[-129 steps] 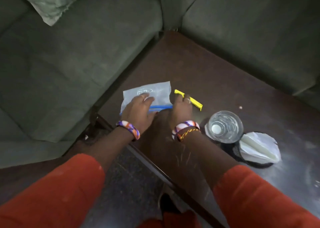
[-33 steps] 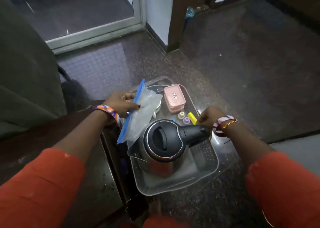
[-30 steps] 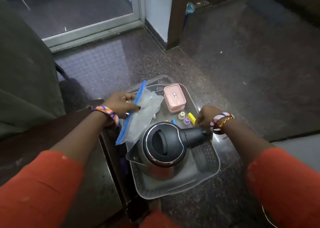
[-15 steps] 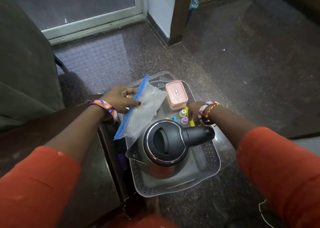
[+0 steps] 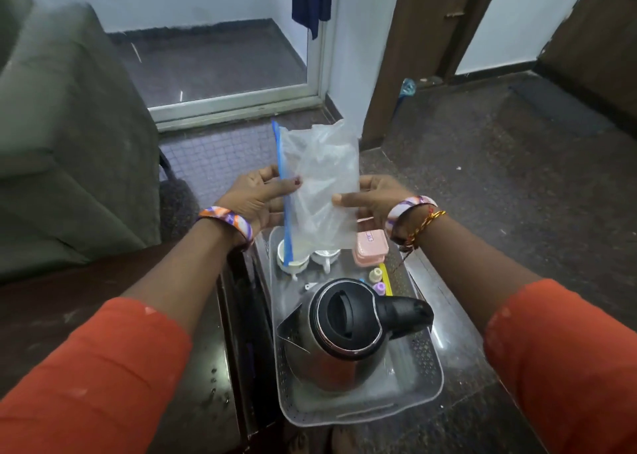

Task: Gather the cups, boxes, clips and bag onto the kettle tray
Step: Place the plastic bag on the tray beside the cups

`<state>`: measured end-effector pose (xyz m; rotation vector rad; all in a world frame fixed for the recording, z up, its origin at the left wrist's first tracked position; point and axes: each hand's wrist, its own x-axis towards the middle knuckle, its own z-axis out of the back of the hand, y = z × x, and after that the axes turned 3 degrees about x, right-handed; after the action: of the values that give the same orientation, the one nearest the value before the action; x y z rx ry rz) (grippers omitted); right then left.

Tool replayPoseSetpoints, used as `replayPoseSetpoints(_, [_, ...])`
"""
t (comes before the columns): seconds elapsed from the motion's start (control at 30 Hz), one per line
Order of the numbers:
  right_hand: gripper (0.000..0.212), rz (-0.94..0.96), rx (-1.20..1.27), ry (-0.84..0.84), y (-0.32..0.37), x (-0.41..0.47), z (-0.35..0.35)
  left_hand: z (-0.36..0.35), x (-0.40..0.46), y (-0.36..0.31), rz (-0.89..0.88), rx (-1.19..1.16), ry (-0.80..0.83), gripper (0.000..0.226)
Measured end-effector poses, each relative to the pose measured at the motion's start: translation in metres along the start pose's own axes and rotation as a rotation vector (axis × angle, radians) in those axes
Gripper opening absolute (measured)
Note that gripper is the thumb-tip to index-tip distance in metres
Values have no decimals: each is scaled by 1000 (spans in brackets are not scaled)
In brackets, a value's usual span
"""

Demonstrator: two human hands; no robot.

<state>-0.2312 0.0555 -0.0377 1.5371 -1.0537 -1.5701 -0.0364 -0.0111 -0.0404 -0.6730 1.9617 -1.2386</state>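
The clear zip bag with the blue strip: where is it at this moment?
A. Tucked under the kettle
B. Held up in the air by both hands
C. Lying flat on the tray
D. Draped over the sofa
B: the left hand pinches the zip bag by its blue strip and the right hand grips its other edge, above the tray.

Clear blue-zip bag held upright above tray, white cups, pink boxes, yellow clip
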Motion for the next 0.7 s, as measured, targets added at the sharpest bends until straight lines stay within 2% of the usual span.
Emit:
replayPoseSetpoints(0.17, [32,74,-56,-23,10,0,-4,14,-4,3,27,141,8,43])
replayPoseSetpoints(0.27, [45,123,-34,-55,8,3,-10,11,3,7,-23,160,-129,46])
replayPoseSetpoints(0.37, [30,173,87,-88,9,11,-14,1,10,8,-76,63,-260,44])
replayPoseSetpoints(0.43, [22,171,72,-93,11,11,-15,-5,10,8,-61,16,-290,45])
replayPoseSetpoints(0.53, [25,236,-120,-96,6,15,-11,2,6,12,57,-111,-195,34])
replayPoseSetpoints(0.6, [9,258,-212,-23,4,18,-8,12,1,14,180,-164,-102,25])
replayPoseSetpoints(0.67, [26,243,-277,75,1,25,-9,18,0,21,281,-95,-110,33])
replayPoseSetpoints(0.7, [34,219,-287,115,0,28,-12,19,0,25,299,-48,-119,31])
